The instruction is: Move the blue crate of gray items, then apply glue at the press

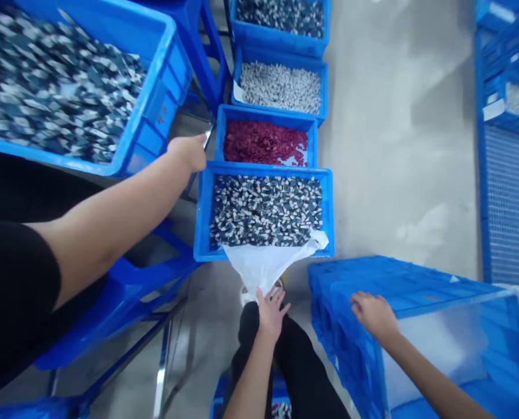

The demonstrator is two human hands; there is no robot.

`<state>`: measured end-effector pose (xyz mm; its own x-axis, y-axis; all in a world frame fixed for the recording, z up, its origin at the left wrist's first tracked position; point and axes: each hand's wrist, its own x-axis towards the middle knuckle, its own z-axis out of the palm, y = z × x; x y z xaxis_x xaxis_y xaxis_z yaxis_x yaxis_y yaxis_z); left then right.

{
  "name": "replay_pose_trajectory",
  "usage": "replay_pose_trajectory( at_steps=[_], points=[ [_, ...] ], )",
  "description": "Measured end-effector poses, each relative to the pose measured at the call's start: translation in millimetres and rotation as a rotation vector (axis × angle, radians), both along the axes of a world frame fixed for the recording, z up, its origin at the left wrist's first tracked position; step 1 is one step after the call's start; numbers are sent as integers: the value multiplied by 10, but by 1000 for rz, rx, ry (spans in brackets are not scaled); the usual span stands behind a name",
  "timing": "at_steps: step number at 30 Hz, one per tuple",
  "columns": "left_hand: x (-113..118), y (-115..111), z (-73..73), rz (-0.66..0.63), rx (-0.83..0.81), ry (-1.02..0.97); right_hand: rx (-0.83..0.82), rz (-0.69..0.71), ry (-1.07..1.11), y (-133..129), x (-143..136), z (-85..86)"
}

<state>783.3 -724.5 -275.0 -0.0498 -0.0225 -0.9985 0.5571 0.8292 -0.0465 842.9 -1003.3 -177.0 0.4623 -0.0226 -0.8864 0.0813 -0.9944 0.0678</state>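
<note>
Down low, the left hand (271, 311) pinches the lower tip of a white plastic bag (268, 262). The bag hangs out over the near wall of a blue bin (202, 215), which is full of small dark and white pieces. The right hand (373, 314) lies on the top edge of a blue crate (416, 285) just to the right. Its fingers are bent over the plastic, and whether they truly grip it I cannot tell. Black trouser legs (298, 361) show beneath both forearms, above the grey floor (394, 145).

Beyond the bin a row of others runs away from the viewer: first one of dark red pieces (263, 142), then one of pale grey pieces (281, 87), then another dark mixed one (281, 14).

On the left, a co-worker's arm (110, 215) in a black sleeve reaches across, its hand (189, 151) at the corner of a large raised bin (163, 87) of dark and white pieces.
</note>
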Motion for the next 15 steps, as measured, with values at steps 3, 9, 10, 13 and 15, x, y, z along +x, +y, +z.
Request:
replay_pose_trajectory(
  at_steps=[3,9,10,13,15],
  points=[
    [160,153,-135,66,84,-22,-72,-47,-58,-587,233,-96],
    [359,-47,-376,43,157,-20,-128,-141,-162,-1543,493,-246],
    [416,-154,-420,32,161,-17,-122,-148,-170,-1665,503,-266],
    [675,-516,-600,22,176,-8,-102,-144,-161,-1988,530,-322],
    [903,-733,-764,39,195,-6,-62,-168,-178,-2172,560,-360]
  ],
)
